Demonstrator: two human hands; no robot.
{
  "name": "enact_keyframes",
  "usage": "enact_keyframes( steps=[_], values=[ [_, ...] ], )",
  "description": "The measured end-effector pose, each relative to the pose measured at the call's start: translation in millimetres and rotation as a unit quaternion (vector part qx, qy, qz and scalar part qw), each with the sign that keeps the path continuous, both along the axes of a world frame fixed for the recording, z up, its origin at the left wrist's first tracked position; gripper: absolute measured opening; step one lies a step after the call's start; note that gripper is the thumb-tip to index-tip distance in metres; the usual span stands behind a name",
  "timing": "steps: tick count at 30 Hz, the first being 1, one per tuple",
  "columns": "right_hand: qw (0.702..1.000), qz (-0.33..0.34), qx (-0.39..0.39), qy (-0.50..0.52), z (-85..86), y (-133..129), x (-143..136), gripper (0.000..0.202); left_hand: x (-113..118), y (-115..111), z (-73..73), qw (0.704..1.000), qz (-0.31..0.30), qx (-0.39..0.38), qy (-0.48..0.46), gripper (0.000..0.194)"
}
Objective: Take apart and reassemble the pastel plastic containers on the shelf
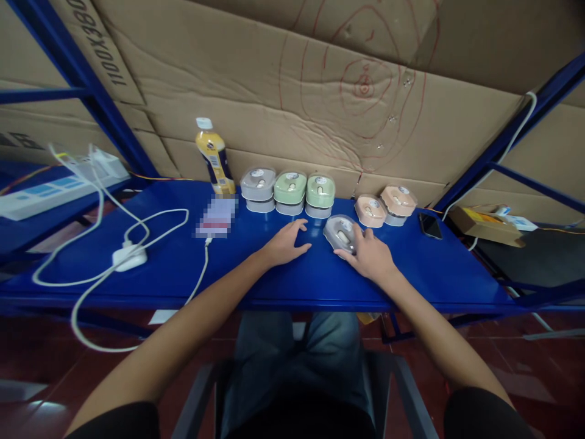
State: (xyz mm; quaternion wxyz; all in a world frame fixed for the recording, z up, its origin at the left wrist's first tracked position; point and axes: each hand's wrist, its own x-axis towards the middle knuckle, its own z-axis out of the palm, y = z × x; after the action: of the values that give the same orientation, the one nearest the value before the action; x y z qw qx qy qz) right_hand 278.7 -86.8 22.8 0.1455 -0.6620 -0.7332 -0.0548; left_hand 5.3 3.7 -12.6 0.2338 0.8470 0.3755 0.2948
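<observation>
A grey box with a clear lid (340, 233) is tilted on the blue table, and my right hand (371, 253) grips its right side, thumb at the front and fingers behind. My left hand (287, 242) hovers to the left of it, fingers apart and holding nothing. Behind stand stacked lidded boxes: a grey box (257, 186), a green box (290, 190) and another green box (320, 194), each on top of a grey one. Farther right are a single pink box (370, 212) and a pink box (398, 200) stacked on another.
A yellow drink bottle (214, 158) stands at the back left, near a blurred-out device (217, 216) on a cable. A white charger (130, 257) with looped cable lies left. Right are a phone (430, 225) and a cardboard tray (487, 225). Cardboard (256, 103) walls the back.
</observation>
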Motion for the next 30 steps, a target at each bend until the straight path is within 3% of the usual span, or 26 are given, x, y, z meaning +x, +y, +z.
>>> enact_keyframes(
  steps=[6, 11, 17, 23, 27, 30],
  values=[
    [0.997, -0.065, -0.030, -0.017, 6.7, 20.7, 2.0, 0.100, 1.1, 0.5, 0.7, 1.000, -0.003, 0.008, 0.019, 0.063],
    [0.989, -0.097, -0.066, -0.086, 19.6, 57.2, 2.6, 0.059, 0.0, 0.0, 2.6, 0.999, -0.002, 0.004, 0.034, 0.059],
    [0.989, -0.113, 0.021, -0.092, 24.9, 77.6, 0.5, 0.037, 0.2, 1.6, 1.9, 0.999, -0.004, 0.016, 0.037, 0.053],
    [0.989, -0.058, 0.133, -0.006, 36.0, 99.6, -38.5, 0.050, 0.9, 4.3, -0.2, 0.999, -0.016, 0.034, 0.036, 0.047],
    [0.985, -0.111, 0.132, 0.023, 43.4, 128.2, -79.0, 0.076, 1.4, 5.7, -1.9, 0.999, -0.012, 0.039, 0.025, 0.044],
    [0.982, -0.147, 0.114, 0.039, 43.8, 145.2, -100.9, 0.085, 1.5, 6.3, -2.7, 0.999, -0.013, 0.039, 0.016, 0.043]
  ],
)
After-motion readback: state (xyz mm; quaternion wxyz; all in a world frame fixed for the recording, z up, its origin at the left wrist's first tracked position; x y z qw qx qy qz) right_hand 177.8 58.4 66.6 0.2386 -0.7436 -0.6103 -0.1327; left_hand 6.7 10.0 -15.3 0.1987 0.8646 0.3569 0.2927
